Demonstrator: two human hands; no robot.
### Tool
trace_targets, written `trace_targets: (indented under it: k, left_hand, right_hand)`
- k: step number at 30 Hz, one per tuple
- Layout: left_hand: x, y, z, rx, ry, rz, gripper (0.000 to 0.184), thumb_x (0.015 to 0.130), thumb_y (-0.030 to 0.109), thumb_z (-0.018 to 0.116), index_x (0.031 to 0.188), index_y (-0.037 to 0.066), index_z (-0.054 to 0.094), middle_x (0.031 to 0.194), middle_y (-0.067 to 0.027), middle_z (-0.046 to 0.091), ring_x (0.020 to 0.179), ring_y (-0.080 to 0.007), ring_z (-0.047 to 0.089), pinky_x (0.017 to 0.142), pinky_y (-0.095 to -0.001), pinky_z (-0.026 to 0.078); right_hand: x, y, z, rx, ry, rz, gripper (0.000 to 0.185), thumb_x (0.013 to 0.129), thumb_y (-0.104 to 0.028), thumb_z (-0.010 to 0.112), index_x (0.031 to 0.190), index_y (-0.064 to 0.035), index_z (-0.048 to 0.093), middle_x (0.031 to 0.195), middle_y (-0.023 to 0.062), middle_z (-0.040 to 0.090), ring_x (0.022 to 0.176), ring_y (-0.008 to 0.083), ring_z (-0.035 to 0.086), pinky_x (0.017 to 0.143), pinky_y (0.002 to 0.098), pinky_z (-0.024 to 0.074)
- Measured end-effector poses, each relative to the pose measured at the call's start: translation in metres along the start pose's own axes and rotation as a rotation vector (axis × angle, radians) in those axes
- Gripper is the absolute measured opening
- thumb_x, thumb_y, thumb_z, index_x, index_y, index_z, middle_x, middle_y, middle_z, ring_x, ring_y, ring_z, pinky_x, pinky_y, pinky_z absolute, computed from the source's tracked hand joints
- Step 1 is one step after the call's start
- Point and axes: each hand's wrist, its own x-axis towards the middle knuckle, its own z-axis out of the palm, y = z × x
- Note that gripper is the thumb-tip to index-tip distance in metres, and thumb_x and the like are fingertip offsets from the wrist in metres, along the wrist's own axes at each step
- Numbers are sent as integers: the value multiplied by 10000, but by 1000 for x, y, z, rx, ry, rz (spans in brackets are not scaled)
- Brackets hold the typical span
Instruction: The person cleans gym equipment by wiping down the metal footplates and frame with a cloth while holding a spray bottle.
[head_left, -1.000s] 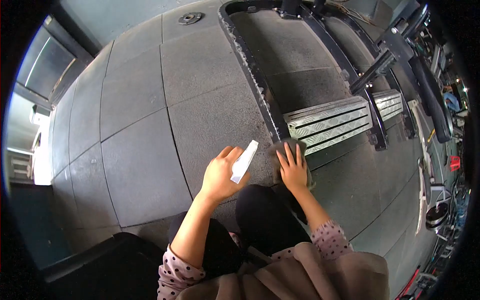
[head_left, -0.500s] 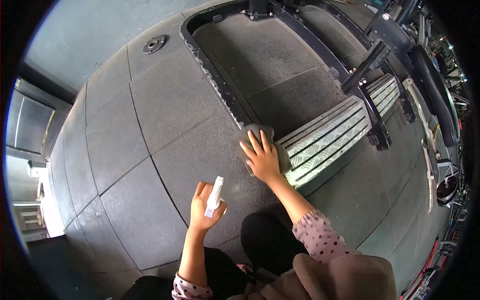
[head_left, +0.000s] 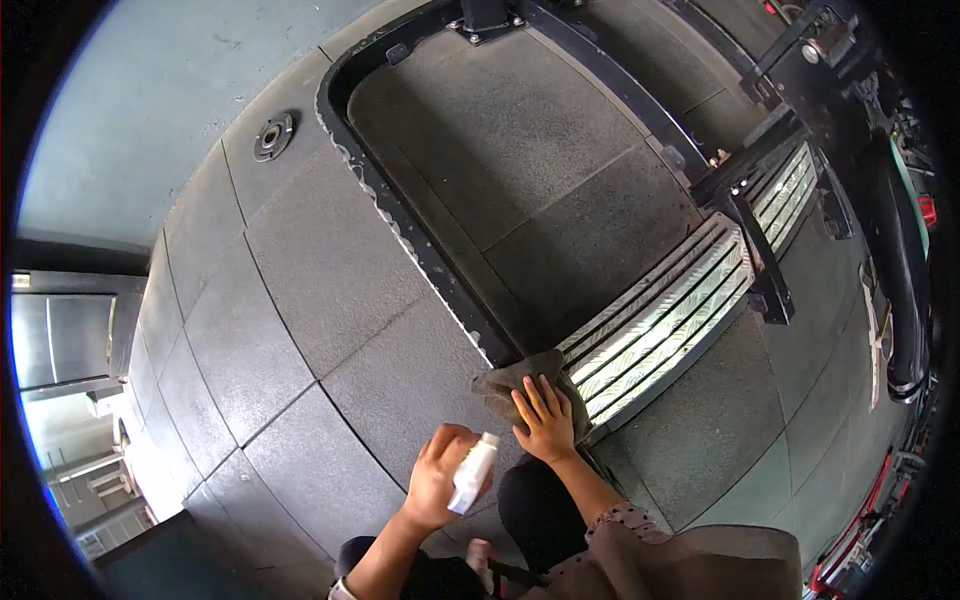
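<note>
My left hand is wrapped round a white spray bottle, held above the floor in front of my knees. To the right of it, my right hand lies with its fingers spread on a dark grey-brown cloth. The cloth covers the near corner of a black metal frame, where the frame meets a silver diamond-plate step. Chipped paint runs along the outer edge of the frame's left bar.
Grey tiles cover the floor. A round black metal disc lies near the wall. At the right stand a black padded part and more equipment. A dark cabinet is at the far left.
The view has shifted over the frame. My right hand and the cloth have moved along the bar to its near corner. My left hand still holds the bottle, now closer to the cloth.
</note>
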Motion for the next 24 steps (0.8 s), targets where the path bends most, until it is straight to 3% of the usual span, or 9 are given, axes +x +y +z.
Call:
trace_targets:
  k: [8,9,13,19,20,24]
  left_hand:
    - [43,51,-64,-26,-242,-41,414,728,98,807,1072,25,588,1058,-155,577,948,-308,617,816,-392,506]
    - [49,50,-70,-46,-286,-38,419,733,98,807,1078,23,583,1061,-158,573,943,-305,617,812,-390,506]
    - [75,30,-72,-99,-319,-80,399,744,136,791,1073,43,587,1035,-145,573,893,-327,623,771,-404,511]
    - [95,-19,-80,-55,-377,-56,430,696,87,743,1081,62,551,1033,-143,556,903,-363,617,756,-434,505]
    - [96,-30,-83,-41,-391,-42,405,691,65,716,1061,46,554,1004,-148,560,894,-357,603,754,-429,507]
    - [108,-50,-87,-26,-405,-54,344,666,23,637,1003,19,567,940,-150,567,885,-337,562,756,-417,508]
  right_hand:
    - [7,-3,-9,-68,-87,14,777,661,-315,766,1388,-244,500,1541,21,358,1390,302,343,1012,500,349]
    - [5,-4,-5,-116,-119,33,761,704,-368,761,1407,-289,480,1563,-17,315,1414,256,304,1033,491,331]
    - [4,-6,-4,-180,-164,42,797,697,-431,750,1425,-312,448,1580,-37,264,1425,253,260,1030,491,319]
    - [-1,-7,11,-318,-112,22,752,720,-243,721,1414,-348,449,1555,-47,289,1419,251,243,988,468,366]
    - [0,-8,7,-268,-179,43,717,733,-237,693,1402,-350,459,1547,-52,296,1418,248,235,992,471,368]
    - [6,-11,2,-300,-99,44,637,801,-221,635,1398,-349,454,1540,-53,309,1393,247,306,925,447,436]
